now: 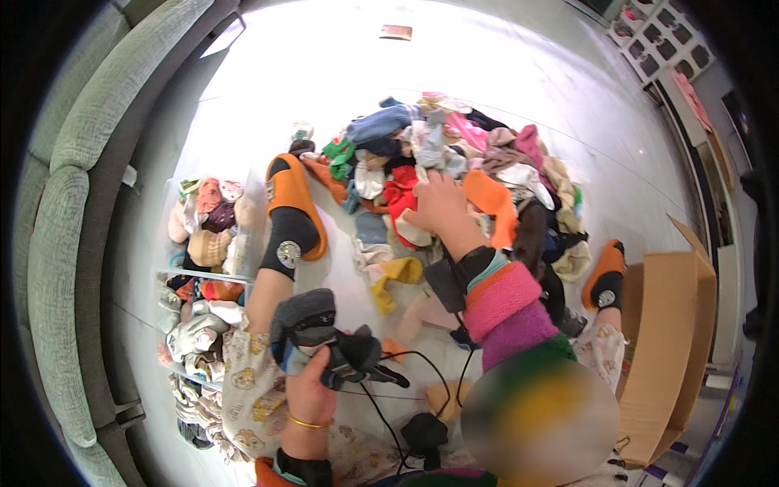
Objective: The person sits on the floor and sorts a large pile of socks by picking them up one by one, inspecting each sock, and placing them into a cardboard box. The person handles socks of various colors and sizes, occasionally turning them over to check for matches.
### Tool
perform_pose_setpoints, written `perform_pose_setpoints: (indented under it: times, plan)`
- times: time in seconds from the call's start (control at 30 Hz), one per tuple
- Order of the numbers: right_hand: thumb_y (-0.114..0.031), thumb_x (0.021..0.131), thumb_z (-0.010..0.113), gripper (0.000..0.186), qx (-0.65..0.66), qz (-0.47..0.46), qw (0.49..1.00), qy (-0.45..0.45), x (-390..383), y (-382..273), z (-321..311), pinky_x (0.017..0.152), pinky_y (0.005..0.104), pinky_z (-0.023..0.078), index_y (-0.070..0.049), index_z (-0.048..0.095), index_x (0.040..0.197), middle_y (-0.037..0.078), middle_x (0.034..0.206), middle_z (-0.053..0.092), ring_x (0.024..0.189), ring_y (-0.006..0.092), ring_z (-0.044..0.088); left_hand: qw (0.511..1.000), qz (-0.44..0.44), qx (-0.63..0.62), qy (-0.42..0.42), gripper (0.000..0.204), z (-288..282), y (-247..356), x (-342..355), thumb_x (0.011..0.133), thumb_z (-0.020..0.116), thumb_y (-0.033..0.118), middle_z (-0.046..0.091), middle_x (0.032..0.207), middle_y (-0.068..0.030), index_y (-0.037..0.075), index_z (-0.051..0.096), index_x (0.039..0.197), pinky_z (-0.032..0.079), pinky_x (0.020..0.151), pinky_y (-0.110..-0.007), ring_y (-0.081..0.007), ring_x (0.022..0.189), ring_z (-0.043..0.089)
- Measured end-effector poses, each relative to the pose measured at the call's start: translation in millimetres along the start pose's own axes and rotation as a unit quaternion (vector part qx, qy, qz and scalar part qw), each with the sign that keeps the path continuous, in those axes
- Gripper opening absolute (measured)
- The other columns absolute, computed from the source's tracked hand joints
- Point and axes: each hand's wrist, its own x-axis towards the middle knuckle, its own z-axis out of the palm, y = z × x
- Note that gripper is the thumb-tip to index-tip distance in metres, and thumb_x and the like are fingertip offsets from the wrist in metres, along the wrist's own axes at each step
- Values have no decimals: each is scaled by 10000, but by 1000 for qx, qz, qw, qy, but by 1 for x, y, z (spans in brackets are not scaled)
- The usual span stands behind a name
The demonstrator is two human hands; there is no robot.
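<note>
My left hand [310, 381] grips a bunch of grey and black socks [304, 321] at the lower middle. My right hand [434, 203] is reached out onto a mixed heap of socks [381, 122], fingers apart, resting by a red piece [399, 192] and a pale one beneath its fingers; its fingertips are partly hidden. An orange sock [499, 207] lies just right of it, a yellow sock [389, 280] below. Black cables [438, 377] run under my hands and past a device on my right wrist.
Clear bins of socks [209, 223] stand at left beside a grey sofa [65, 268]. My orange-shod feet [288, 195] flank the heap. An open cardboard box [665, 325] is at right, a white rack [657, 40] at upper right. A blurred round patch covers the lower right.
</note>
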Motion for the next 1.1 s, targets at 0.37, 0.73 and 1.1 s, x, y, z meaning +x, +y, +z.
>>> perform_pose_setpoints:
  times: [0.37,0.73,1.1]
  plan:
    - [-302,737,552,339,-10,64,989,130,107,-69,113,715,439,458,-56,555,970,132,878,603,888,304,571,998,-12,10,61,384,4,1,9,793,522,54,521,1074,-155,18,417,1160,433,851,-454,-320,976,534]
    - [-73,765,441,261,820,85,566,2,68,44,-33,688,279,486,23,499,1001,111,908,565,831,193,569,1000,12,-15,11,353,5,7,2,797,495,24,552,1037,-126,12,445,1146,429,851,-411,-281,976,538]
    - [22,681,468,426,632,89,768,44,-69,128,-207,670,235,470,-37,505,1101,32,930,576,783,111,546,984,-94,-69,-131,319,24,10,11,874,434,183,541,1091,-130,-3,458,1132,422,872,-380,-239,1000,537]
